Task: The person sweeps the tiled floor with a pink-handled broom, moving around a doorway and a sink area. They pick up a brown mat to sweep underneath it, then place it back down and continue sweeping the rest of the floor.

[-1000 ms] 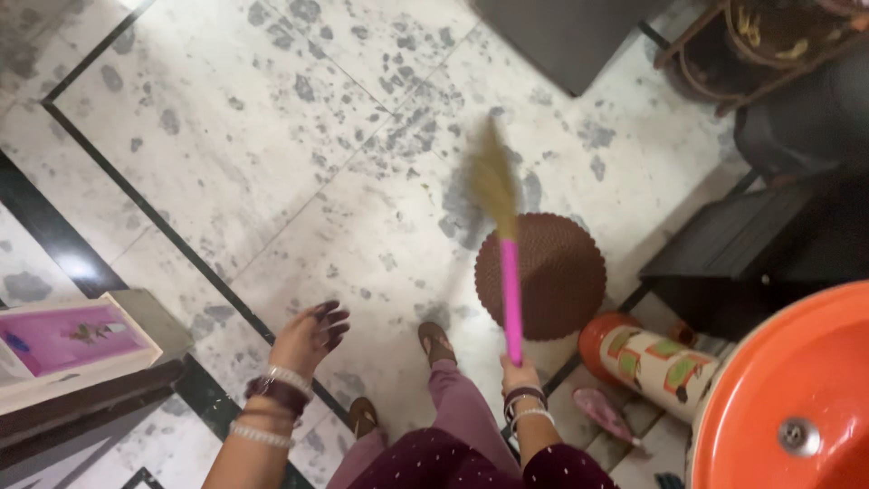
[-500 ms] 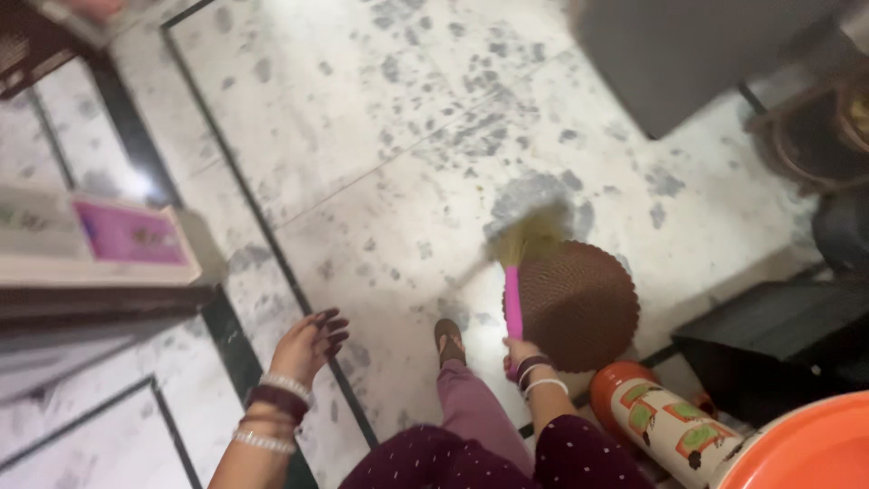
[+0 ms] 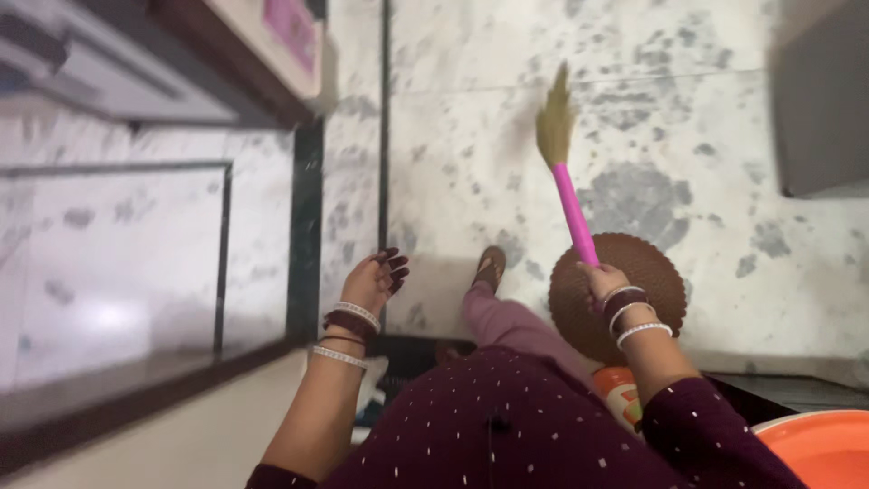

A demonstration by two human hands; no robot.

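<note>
Your right hand (image 3: 602,279) is clenched around the pink handle of a broom (image 3: 570,204), gripping it at the near end. The handle slants up and away from you, leaning a little to your left, and its straw-coloured bristle head points out over the marble floor (image 3: 471,154), which is white with grey speckles; whether the bristle tips touch the floor cannot be told. The broom sits just to the right of your forward foot, which wears a brown sandal (image 3: 491,268).

Your left hand (image 3: 376,281) is released: the fingers are spread and slightly curled, holding nothing, hovering over the black inlay strip (image 3: 384,136) that runs across the floor. Bangles sit on both wrists.

Directly under your right hand lies a round brown woven mat (image 3: 647,263), partly covered by your wrist and arm. Just beside your right forearm, near the bottom edge, an orange cylinder container (image 3: 615,391) peeks out, and the rim of an orange basin (image 3: 819,448) shows in the lower right corner. A dark grey mat (image 3: 824,109) lies at the right edge.
</note>
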